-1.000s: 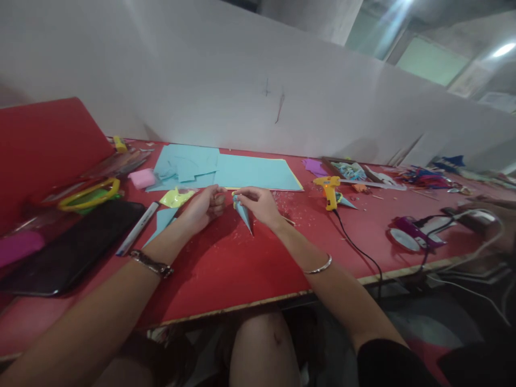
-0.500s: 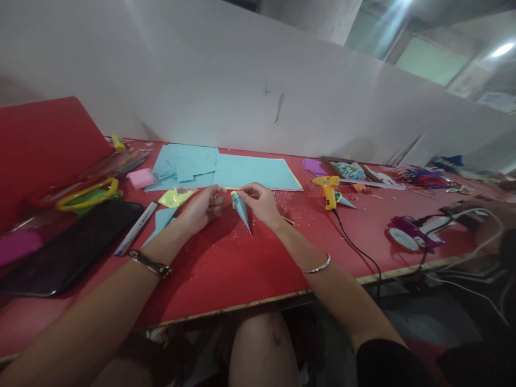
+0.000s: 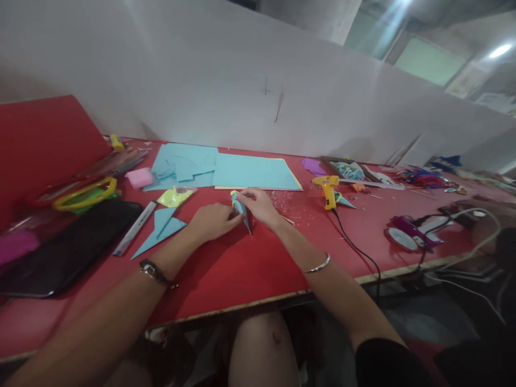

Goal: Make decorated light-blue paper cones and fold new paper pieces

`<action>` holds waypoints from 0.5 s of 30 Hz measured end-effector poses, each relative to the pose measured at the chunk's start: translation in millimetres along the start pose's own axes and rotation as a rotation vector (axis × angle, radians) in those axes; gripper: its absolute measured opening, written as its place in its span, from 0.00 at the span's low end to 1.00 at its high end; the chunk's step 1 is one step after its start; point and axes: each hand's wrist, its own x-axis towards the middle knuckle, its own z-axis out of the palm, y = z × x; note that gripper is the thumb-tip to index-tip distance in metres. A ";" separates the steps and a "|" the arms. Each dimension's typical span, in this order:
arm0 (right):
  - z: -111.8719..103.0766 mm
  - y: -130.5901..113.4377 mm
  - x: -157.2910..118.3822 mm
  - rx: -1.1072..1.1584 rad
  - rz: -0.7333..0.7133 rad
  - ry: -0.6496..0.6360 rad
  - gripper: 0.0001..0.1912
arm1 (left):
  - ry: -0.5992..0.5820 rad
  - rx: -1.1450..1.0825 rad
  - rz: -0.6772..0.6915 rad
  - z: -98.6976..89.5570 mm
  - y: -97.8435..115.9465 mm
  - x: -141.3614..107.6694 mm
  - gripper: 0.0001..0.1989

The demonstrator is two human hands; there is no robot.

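Note:
A small light-blue paper cone [image 3: 242, 209], with yellow trim round its wide end, points its tip toward me over the red table [image 3: 226, 274]. My right hand [image 3: 260, 205] is closed on the wide end of the cone from the right. From the left, my left hand [image 3: 217, 219] grips the cone's side between thumb and fingers. Parts of the cone are covered by the fingers. Left of my left hand lie cut light-blue paper pieces [image 3: 159, 232] and a packet of yellow clay-like material [image 3: 174, 197].
Large light-blue sheets [image 3: 253, 171] lie at the back. A yellow glue gun [image 3: 329, 191] with a black cord stands right, near another blue cone [image 3: 345, 201]. A marker [image 3: 135, 228] and a black pouch-like object [image 3: 72, 247] lie left. A purple device [image 3: 415, 234] sits far right.
My left hand has come down and to the right, from beside the cone's wide end onto its side. My right hand stays at the wide end, its fingers slightly lower.

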 end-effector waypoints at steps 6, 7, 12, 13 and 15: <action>1.5 -2.4 -1.9 0.223 0.096 -0.052 0.07 | 0.034 -0.007 -0.082 2.8 8.6 -1.0 0.18; 1.5 -2.3 -2.1 0.240 0.102 -0.050 0.07 | 0.047 -0.029 -0.096 3.2 9.2 -1.7 0.18; -0.1 0.8 1.2 0.309 0.070 0.013 0.08 | 0.066 0.007 -0.135 4.2 11.4 -4.8 0.14; -0.5 1.1 2.3 0.342 0.064 0.031 0.08 | 0.058 0.021 -0.138 4.2 11.8 -5.1 0.14; -1.4 0.9 3.9 0.415 0.059 0.061 0.09 | 0.047 0.012 -0.138 4.5 12.3 -5.0 0.15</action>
